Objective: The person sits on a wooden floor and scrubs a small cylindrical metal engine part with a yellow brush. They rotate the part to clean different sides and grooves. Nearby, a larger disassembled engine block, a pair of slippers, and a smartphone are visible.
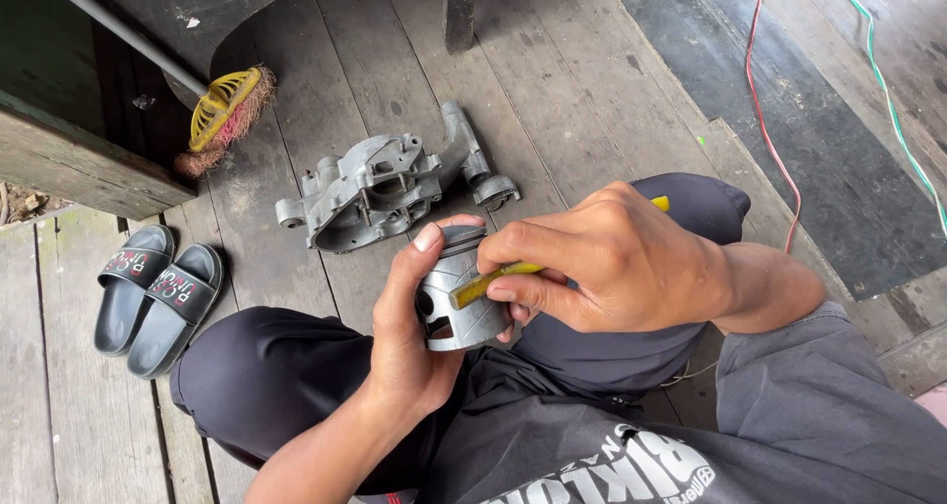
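Currently: scraping or cleaning step, judged from tool contact. Grey slippers [158,292] lie at the floor's left edge; a yellow brush [229,107] and an engine casing [380,188] lie farther up the wooden floor [552,90]. Left hand [409,341] cups a grey piston [459,292] above the lap, fingers wrapped around its skirt, thumb on the crown rim. Right hand [612,262] pinches a yellow-handled tool [498,279], its tip against the piston's side. Next move probably needs a steady left grip and light, controlled pressure. Coloured cables [769,119] run at right.
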